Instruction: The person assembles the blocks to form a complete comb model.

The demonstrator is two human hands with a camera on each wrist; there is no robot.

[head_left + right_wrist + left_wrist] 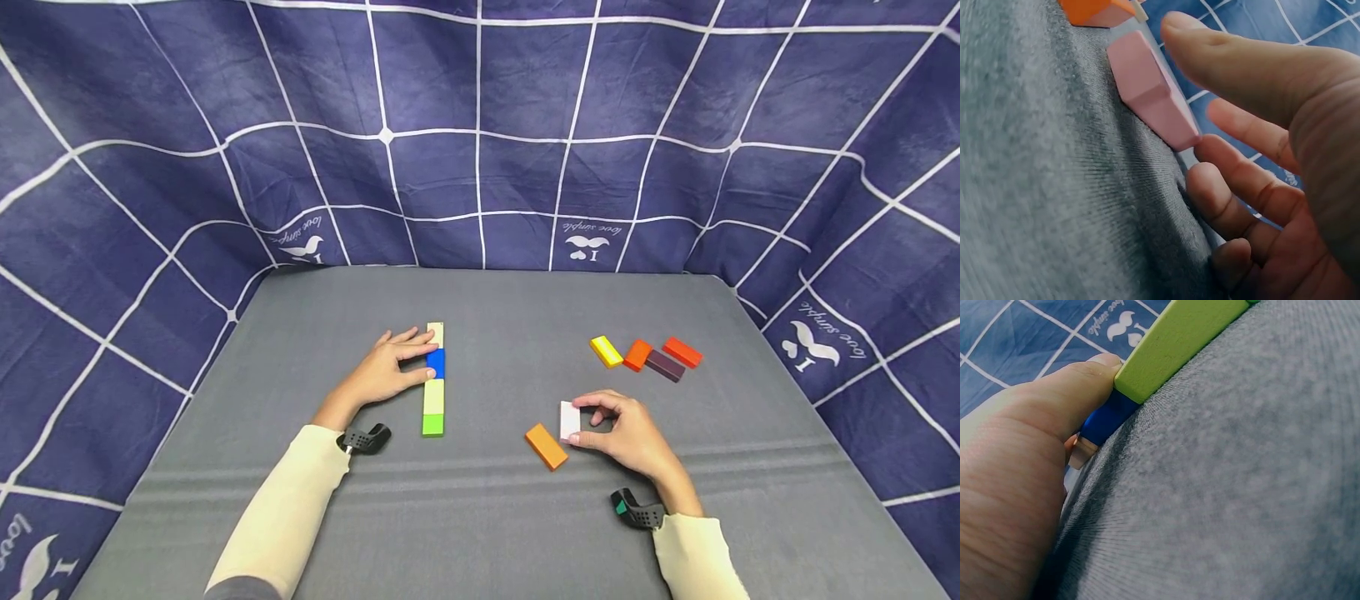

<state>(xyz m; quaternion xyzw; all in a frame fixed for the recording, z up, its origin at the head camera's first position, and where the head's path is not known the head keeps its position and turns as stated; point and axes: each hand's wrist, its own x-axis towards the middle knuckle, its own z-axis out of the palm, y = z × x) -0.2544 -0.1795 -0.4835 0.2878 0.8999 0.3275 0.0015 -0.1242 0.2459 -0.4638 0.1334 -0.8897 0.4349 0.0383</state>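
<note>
In the head view, my left hand (386,369) reaches a straight row of blocks from its left side. Its fingertips and thumb rest along the blue block (436,364) and its neighbours. The row also has a pale block (437,331) at the far end, a pale yellow-green block (433,397) and a bright green block (432,426) at the near end. My right hand (622,429) is at a pale pink block (569,421). In the right wrist view, a fingertip meets one end of this pink block (1147,87), while the thumb hovers apart from it.
An orange block (546,447) lies left of the pink one. Farther back on the right are a yellow block (606,352), an orange-red block (637,355), a dark purple block (665,365) and a red block (682,352). Blue checked cloth (480,167) encloses the grey table (480,517).
</note>
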